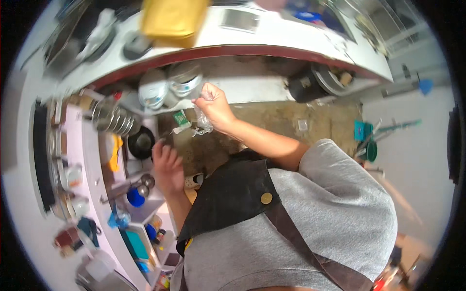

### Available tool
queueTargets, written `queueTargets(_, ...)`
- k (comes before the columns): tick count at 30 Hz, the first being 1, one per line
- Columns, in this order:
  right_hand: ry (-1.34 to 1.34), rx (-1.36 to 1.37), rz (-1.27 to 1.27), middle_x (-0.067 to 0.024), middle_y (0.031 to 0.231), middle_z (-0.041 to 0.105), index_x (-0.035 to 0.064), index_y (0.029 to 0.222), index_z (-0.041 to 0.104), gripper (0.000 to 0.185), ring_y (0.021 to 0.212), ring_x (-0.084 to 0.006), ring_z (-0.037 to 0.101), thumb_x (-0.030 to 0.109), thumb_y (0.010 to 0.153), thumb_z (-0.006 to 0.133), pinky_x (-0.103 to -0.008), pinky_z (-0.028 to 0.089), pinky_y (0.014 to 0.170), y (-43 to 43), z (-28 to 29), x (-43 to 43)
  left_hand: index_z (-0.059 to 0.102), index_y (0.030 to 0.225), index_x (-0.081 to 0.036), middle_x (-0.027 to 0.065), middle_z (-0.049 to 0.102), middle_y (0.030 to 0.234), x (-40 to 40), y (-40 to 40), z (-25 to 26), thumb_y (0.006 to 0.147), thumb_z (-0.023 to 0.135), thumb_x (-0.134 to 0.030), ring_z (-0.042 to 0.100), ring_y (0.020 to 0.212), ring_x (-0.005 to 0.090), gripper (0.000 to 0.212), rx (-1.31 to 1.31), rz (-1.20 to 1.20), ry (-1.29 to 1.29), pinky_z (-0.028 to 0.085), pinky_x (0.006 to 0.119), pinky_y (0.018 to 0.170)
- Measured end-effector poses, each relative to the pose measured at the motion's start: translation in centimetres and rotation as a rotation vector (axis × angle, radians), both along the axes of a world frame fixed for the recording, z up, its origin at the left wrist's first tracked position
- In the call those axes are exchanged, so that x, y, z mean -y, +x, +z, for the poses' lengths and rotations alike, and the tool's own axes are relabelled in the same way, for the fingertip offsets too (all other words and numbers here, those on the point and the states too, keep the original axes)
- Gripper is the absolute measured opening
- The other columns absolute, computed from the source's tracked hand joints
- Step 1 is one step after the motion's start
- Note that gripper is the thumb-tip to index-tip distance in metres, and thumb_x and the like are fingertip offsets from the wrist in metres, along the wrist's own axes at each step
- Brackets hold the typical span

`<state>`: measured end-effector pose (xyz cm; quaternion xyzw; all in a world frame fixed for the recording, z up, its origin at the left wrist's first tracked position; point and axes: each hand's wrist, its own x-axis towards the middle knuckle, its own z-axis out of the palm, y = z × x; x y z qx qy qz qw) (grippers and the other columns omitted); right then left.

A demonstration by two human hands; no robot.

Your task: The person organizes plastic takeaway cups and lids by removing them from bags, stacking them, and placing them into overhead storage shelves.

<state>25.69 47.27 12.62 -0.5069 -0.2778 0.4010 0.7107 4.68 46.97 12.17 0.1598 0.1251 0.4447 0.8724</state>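
Observation:
Clear crumpled plastic (203,122) hangs from my right hand (215,111), whose fingers are closed around its upper part. Below it on the floor lie a green packet (180,118) and a pale scrap (182,128). My left hand (168,165) is at the left, blurred, its fingers somewhat apart, and nothing shows in it. Near that hand a round black object (141,143) sits by the pinkish shelving. A black apron (233,196) covers part of my grey shirt.
A white counter (284,31) with a red edge curves across the top, bearing a yellow container (174,22). White buckets (153,89) and a black bin (305,84) stand beneath it. Shelving (96,171) lines the left. A green bucket (368,151) with long handles stands right.

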Motion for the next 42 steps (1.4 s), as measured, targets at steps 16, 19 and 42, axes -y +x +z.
queueTargets(16, -0.112, -0.304, -0.465, -0.0035, 0.085, 0.060, 0.0011, 0.095, 0.059, 0.023, 0.074, -0.0088, 0.053, 0.023, 0.089, 0.054, -0.0221, 0.044, 0.067, 24.5, -7.4, 17.8, 0.059, 0.096, 0.001, 0.0092, 0.061, 0.093, 7.4, 38.6, 0.1, 0.075, 0.063, -0.004, 0.060, 0.083, 0.0143, 0.022, -0.775, -0.518, 1.127, 0.047, 0.027, 0.073)
queueTargets(19, -0.168, -0.474, -0.849, 0.0000, 0.075, 0.054, 0.0062, 0.089, 0.060, 0.015, 0.064, -0.0098, 0.048, 0.020, 0.084, 0.055, -0.0294, 0.042, 0.055, 31.8, -12.0, 21.7, 0.059, 0.100, -0.001, 0.0127, 0.060, 0.099, 6.1, 43.6, 1.4, 0.075, 0.064, -0.007, 0.062, 0.089, 0.0195, 0.025, -0.591, -0.436, 1.689, 0.047, 0.033, 0.079)
queueTargets(42, -0.564, -0.564, -0.826, -0.0237, 0.124, 0.042, -0.0057, 0.119, 0.044, 0.045, 0.116, -0.0371, 0.039, 0.016, 0.079, 0.044, -0.0497, 0.034, 0.095, 72.8, -32.4, 27.9, 0.059, 0.105, -0.003, 0.0093, 0.063, 0.099, 11.7, 50.8, -0.2, 0.086, 0.055, -0.019, 0.059, 0.093, 0.0195, 0.026, -1.049, -0.732, 0.740, 0.045, 0.031, 0.080)
